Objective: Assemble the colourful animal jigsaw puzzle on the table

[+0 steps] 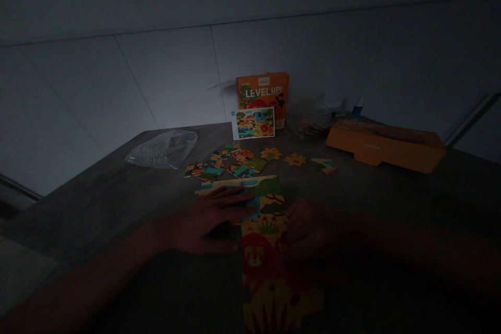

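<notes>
A partly joined jigsaw puzzle (258, 250) lies on the table in front of me, showing a red-maned lion, plants and a blue animal. My left hand (207, 219) rests flat across its upper left part, fingers stretched out. Along the puzzle's right edge, beside the lion, my right hand (309, 229) is closed with curled fingers. Darkness hides whatever may be between those fingertips. Beyond the puzzle is a heap of loose puzzle pieces (238, 162). To its right lie single pieces, among them a yellow puzzle piece (296, 159) and a pale puzzle piece (324, 165).
A picture card (254, 123) leans against an orange "LEVEL UP!" box (279, 83) near the wall. On the left lies a clear plastic bag (164, 148). An orange box lid or tray (383, 146), a bagged bundle (313, 128) and a small blue bottle (357, 108) are at right.
</notes>
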Demonstrator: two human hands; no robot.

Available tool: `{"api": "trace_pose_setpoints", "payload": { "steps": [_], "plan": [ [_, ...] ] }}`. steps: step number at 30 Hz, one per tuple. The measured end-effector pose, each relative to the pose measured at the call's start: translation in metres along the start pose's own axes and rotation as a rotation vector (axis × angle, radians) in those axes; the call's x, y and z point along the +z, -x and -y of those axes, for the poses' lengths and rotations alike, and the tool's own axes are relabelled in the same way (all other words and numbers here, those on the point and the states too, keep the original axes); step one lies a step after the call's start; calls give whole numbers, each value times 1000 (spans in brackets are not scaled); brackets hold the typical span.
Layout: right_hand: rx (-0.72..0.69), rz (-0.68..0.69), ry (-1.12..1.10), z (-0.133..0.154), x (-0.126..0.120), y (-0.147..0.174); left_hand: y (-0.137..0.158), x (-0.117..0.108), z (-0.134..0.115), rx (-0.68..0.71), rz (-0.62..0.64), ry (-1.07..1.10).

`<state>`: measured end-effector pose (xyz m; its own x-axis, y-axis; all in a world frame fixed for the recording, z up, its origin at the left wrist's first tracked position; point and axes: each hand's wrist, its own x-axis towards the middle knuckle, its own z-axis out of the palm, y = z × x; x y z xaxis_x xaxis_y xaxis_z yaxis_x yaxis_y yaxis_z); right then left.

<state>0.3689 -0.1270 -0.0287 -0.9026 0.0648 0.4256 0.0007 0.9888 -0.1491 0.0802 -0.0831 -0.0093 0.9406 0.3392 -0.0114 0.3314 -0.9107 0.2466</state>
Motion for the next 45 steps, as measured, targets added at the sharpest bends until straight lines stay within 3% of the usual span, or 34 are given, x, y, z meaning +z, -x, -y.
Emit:
{"api": "trace_pose_setpoints", "payload": {
  "steps": [21, 30, 40, 43, 45],
  "plan": [
    [37, 50, -5, 6, -9, -4, 2, 4, 3, 9, -18, -34],
    [78, 204, 77, 9, -10, -5, 1, 4, 3, 25, -33, -42],
    [153, 182, 82, 10, -11, -5, 4, 3, 8, 35, -71, -71],
    [142, 174, 78, 11, -11, -4, 6, 3, 29, -158, -199, -159],
    [139, 181, 64, 10, -11, -2, 8, 4, 49, -467, -406, -234]
  ]
}}
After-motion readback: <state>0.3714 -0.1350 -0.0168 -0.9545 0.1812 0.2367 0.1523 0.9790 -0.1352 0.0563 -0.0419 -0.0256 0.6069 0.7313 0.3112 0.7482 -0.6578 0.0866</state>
